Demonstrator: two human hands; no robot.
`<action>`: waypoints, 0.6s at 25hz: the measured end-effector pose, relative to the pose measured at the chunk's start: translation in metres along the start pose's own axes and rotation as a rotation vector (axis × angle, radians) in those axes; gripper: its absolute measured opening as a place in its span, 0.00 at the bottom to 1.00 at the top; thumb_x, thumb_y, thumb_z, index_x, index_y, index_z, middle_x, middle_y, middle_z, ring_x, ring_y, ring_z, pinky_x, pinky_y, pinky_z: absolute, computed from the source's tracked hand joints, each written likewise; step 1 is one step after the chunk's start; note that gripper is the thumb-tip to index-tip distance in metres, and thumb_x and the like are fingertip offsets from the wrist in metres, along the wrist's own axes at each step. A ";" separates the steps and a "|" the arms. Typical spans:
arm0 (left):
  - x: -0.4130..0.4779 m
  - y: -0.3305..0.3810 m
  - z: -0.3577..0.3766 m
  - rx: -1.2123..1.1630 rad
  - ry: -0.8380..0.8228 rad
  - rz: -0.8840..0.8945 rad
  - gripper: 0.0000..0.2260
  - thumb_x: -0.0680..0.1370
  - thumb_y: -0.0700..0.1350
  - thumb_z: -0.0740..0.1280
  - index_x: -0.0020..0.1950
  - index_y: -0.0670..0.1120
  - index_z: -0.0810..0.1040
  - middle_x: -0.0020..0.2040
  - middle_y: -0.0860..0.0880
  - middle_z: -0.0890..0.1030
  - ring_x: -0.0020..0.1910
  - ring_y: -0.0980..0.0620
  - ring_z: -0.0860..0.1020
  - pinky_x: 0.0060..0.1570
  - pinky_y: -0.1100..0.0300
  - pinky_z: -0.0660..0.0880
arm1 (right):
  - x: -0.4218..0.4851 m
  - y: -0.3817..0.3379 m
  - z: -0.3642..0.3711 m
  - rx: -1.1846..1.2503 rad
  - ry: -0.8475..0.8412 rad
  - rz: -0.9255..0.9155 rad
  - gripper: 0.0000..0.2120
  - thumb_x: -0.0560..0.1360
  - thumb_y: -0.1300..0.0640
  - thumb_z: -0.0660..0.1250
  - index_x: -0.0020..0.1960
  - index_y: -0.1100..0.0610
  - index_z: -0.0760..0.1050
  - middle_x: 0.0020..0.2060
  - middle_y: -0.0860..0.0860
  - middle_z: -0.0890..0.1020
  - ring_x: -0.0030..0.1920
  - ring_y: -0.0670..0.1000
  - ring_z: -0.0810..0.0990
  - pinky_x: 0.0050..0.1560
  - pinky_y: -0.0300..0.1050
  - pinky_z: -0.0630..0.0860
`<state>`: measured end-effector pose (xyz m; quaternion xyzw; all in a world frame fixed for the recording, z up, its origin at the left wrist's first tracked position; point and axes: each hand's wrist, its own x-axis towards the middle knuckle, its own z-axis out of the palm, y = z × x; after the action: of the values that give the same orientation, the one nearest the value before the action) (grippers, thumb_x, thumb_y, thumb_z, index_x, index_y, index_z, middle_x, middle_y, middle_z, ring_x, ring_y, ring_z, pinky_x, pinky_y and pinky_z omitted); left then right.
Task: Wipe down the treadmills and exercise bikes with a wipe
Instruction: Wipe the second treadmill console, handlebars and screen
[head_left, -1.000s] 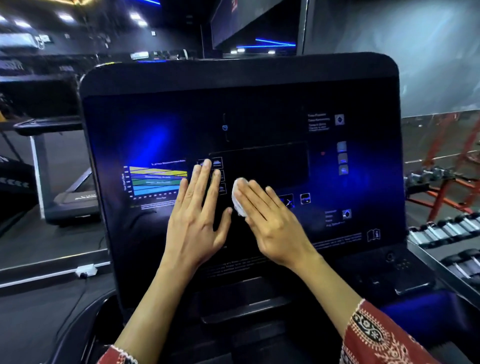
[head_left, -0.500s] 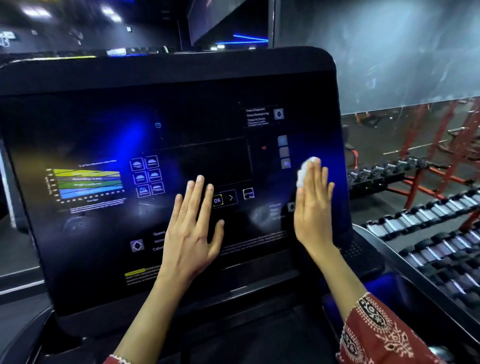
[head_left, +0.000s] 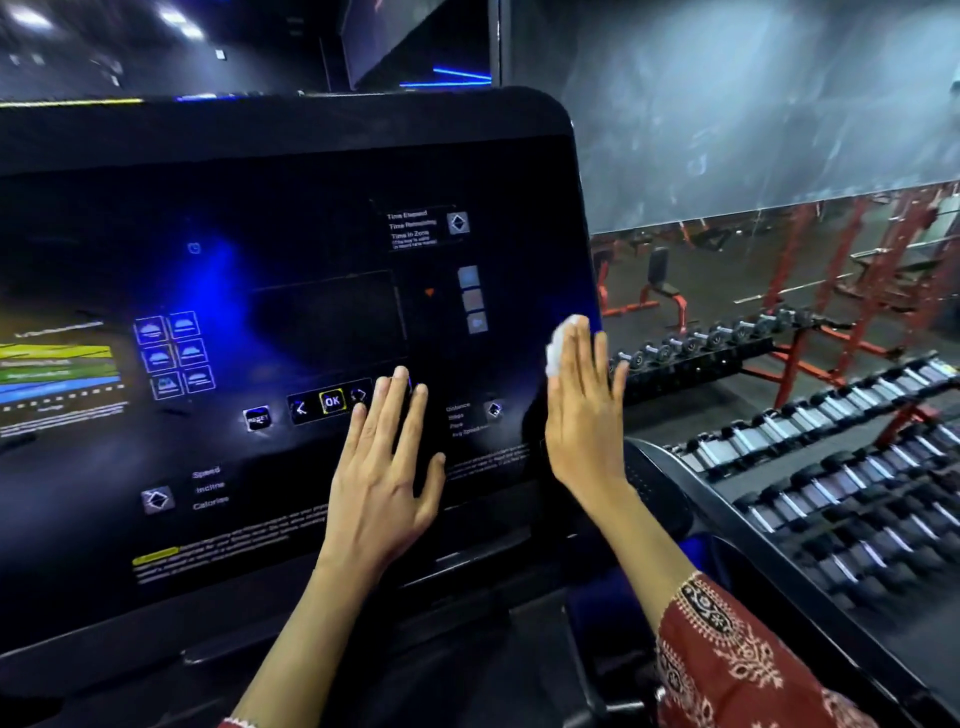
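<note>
A large black treadmill console with a dark touch panel fills the left and middle of the view. My left hand lies flat on the panel, fingers straight, just right of the lit OK button. My right hand presses a small white wipe against the panel's right edge with straight fingers. Only the wipe's upper left part shows past my fingertips.
Rows of dumbbells on a rack stand close on the right. Red weight benches and frames stand farther back by a grey wall. A dark tray of the treadmill sits under my right wrist.
My right hand slid the wipe from the panel's middle to its right edge. The view turned right, and my left hand now lies by the OK button.
</note>
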<state>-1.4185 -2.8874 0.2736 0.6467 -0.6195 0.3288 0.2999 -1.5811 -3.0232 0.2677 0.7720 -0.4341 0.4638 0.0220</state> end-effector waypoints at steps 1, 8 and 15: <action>0.000 0.001 0.000 0.001 0.006 -0.014 0.27 0.77 0.49 0.59 0.73 0.37 0.65 0.75 0.39 0.61 0.75 0.43 0.57 0.74 0.53 0.51 | -0.010 0.002 0.001 -0.002 -0.006 0.033 0.25 0.83 0.55 0.43 0.78 0.57 0.45 0.78 0.51 0.47 0.77 0.49 0.40 0.76 0.52 0.37; 0.030 -0.014 -0.006 0.019 0.060 -0.068 0.28 0.77 0.50 0.59 0.74 0.38 0.64 0.75 0.39 0.60 0.75 0.43 0.57 0.74 0.55 0.47 | 0.025 -0.053 0.006 -0.049 -0.029 -0.613 0.25 0.80 0.57 0.52 0.76 0.59 0.55 0.76 0.53 0.60 0.76 0.50 0.55 0.76 0.52 0.43; 0.061 -0.035 -0.014 0.068 0.108 -0.094 0.29 0.76 0.53 0.59 0.74 0.40 0.64 0.76 0.39 0.59 0.75 0.44 0.56 0.74 0.53 0.48 | 0.060 -0.086 0.006 0.077 0.056 -0.406 0.28 0.77 0.60 0.52 0.76 0.63 0.56 0.76 0.56 0.56 0.77 0.53 0.50 0.74 0.57 0.44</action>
<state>-1.3836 -2.9111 0.3316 0.6661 -0.5599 0.3696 0.3259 -1.5057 -3.0115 0.3398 0.8307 -0.2508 0.4874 0.0977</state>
